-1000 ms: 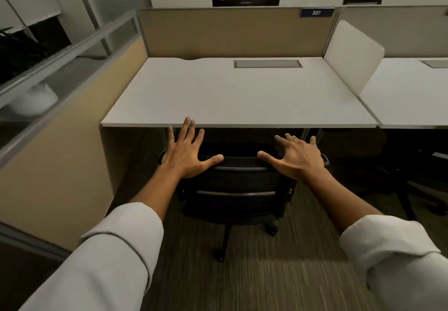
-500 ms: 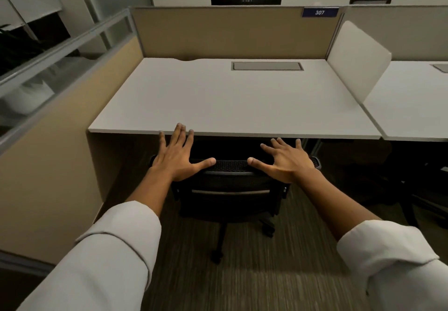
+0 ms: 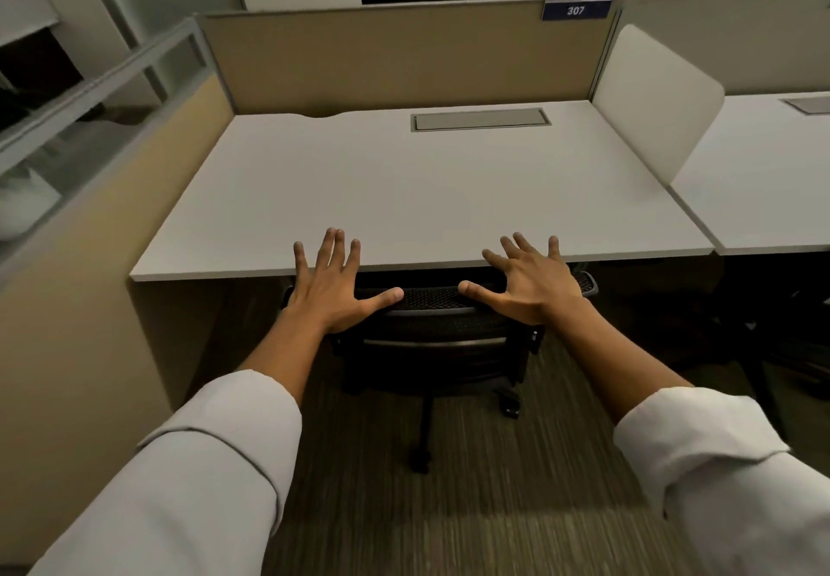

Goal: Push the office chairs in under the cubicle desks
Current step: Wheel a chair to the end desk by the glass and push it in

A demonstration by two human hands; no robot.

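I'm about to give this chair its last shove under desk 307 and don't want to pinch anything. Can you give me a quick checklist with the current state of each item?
1. Both hands on the backrest: ok. Left hand and right hand lie flat and open on the top of the chair.
2. Fingers clear of the desk edge: not ok. Fingertips of both hands overlap the front edge in this view.
3. Chair centred in the desk opening: ok.
4. Seat already under the desk: ok; only the backrest shows.
5. Space under the desk free: cannot tell, too dark.
6. Carpet behind the casters free: ok.
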